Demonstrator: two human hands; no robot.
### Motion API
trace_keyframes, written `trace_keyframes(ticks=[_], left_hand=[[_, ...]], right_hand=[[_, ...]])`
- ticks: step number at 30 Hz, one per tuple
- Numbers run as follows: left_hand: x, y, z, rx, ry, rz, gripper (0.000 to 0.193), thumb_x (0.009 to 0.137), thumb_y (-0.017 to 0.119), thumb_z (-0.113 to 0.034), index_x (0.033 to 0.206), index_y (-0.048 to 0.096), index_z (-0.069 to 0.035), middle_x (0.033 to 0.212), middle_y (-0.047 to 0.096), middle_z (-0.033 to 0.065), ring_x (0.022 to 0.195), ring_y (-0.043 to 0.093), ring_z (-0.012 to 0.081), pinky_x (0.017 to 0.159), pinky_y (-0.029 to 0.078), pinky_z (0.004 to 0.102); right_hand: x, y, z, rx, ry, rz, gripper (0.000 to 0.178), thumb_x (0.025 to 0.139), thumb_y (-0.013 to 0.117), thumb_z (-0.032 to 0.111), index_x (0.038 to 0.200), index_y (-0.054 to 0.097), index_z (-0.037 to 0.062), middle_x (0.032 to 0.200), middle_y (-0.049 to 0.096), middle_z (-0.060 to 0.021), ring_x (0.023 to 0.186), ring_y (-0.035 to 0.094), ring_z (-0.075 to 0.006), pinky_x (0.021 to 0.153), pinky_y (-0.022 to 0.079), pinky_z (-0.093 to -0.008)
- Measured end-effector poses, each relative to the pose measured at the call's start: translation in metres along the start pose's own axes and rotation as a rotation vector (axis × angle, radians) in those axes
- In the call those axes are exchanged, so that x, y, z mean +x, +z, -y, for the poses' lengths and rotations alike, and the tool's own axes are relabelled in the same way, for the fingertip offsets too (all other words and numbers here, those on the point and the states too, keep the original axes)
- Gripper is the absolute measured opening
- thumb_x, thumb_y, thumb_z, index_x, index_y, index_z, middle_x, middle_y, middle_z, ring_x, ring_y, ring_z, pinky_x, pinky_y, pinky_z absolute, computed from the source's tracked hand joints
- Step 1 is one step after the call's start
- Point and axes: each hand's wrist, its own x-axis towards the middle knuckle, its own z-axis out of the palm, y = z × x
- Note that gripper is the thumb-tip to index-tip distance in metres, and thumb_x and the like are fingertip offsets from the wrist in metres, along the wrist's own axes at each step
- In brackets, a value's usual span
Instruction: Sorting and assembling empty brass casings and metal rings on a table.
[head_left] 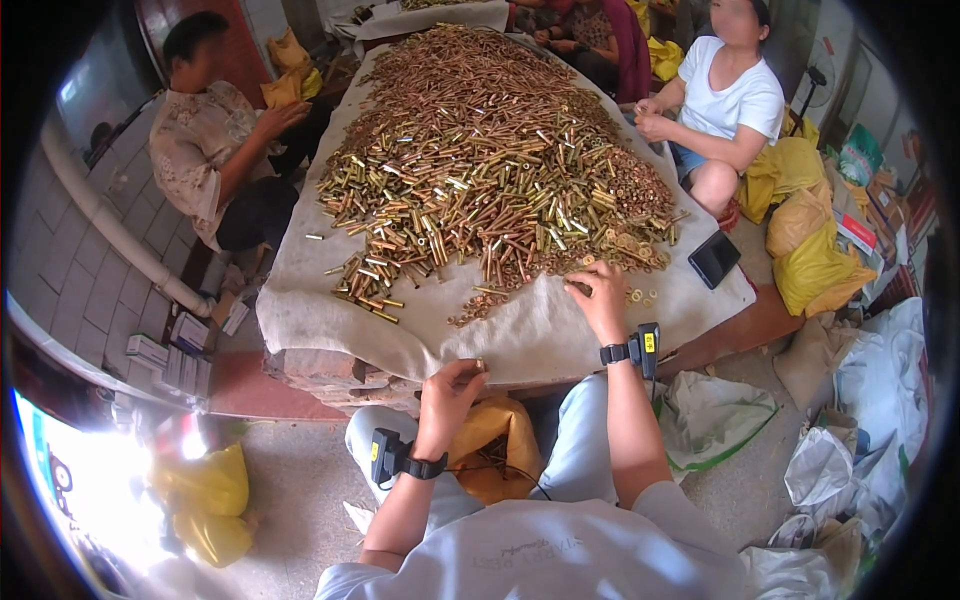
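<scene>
At the table (540, 328), right hand (600, 298) seems to pick rings (640, 296), grip unclear; left hand (450, 395) pinches small piece (481, 366); next needs precision.

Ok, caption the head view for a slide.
Right hand at a heap of metal parts on pale cloth; left hand by the cloth's edge.

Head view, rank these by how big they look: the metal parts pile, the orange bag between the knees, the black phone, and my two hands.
1. Metal parts pile
2. Orange bag
3. Left hand and right hand: too alike to rank
4. Black phone
</scene>
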Motion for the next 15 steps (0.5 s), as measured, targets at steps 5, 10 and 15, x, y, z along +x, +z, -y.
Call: trace_keyframes(ticks=[5,10,15], left_hand=[[-0.001,0.002,-0.002,0.032,0.036,-0.013,0.024,0.080,0.066,-0.007,0.100,0.061,0.004,0.083,0.067,0.0094,0.073,0.063,0.0113,0.066,0.049,0.0234],[-0.002,0.002,-0.015,0.046,0.039,0.010,0.022,0.080,0.066,-0.008,0.098,0.061,0.004,0.081,0.067,0.0101,0.071,0.062,0.0115,0.064,0.048,0.0240],[0.000,0.003,-0.016,0.020,0.072,0.016,0.022,0.080,0.065,-0.008,0.098,0.062,0.003,0.081,0.066,0.0098,0.071,0.062,0.0118,0.064,0.048,0.0240]], right_hand=[[0.003,-0.001,0.001,-0.056,-0.052,0.031,0.014,0.066,0.074,0.021,0.080,0.070,0.0191,0.091,0.056,-0.0018,0.090,0.048,-0.0255,0.081,0.036,-0.0388],[0.009,-0.001,-0.008,0.004,-0.060,0.065,0.013,0.067,0.074,0.022,0.079,0.069,0.0182,0.091,0.056,-0.0016,0.091,0.048,-0.0252,0.082,0.035,-0.0393],[0.003,-0.008,0.003,0.120,-0.073,0.054,0.012,0.069,0.072,0.015,0.080,0.068,0.0131,0.090,0.057,-0.0026,0.092,0.049,-0.0237,0.084,0.037,-0.0364]])
